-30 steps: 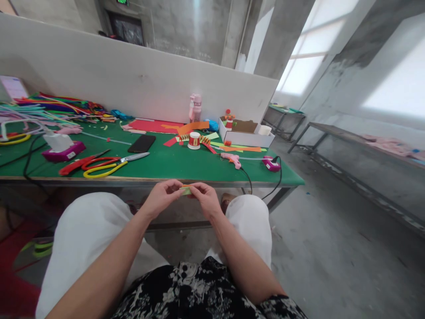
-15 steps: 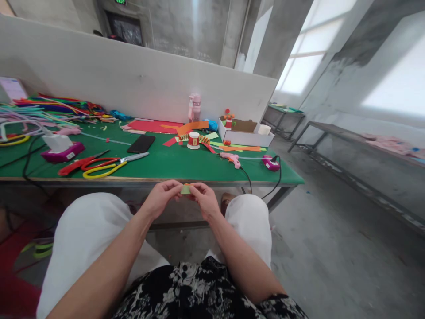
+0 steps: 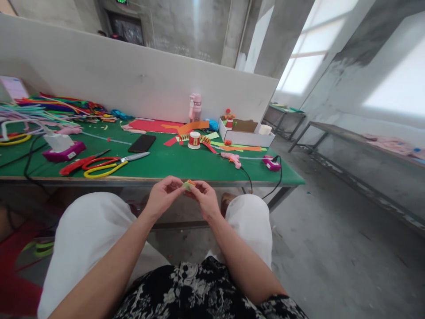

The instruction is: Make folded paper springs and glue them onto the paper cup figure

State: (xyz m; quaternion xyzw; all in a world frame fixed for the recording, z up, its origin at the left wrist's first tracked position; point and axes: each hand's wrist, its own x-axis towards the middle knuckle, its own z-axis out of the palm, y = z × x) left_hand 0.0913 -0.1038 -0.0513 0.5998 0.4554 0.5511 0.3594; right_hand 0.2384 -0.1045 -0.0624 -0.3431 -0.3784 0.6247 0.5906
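Between my fingertips, just in front of the table edge, is a small folded paper strip (image 3: 187, 185), green with some orange at its top. My left hand (image 3: 165, 194) pinches its left side, and my right hand (image 3: 204, 197) pinches the right side. Both thumbs lie on the near face; the fingers behind are partly hidden. Beyond my hands on the table stands an upturned paper cup (image 3: 194, 140) with a red and gold band. Folded paper strips (image 3: 206, 141) stick out on both sides of it.
On the green table (image 3: 172, 164) lie scissors (image 3: 116, 165), a red-handled cutter (image 3: 79, 164), a black phone (image 3: 142, 143) and a pink glue gun (image 3: 231, 158) with its cord. Farther back are red paper (image 3: 156, 126), a pink bottle (image 3: 195, 108) and a white box (image 3: 247, 136). Pipe cleaners (image 3: 63, 106) heap at left.
The folded paper has tilted and risen slightly between my fingers, and more of its orange side shows. My hands have shifted up a little with it. The table items stay put.
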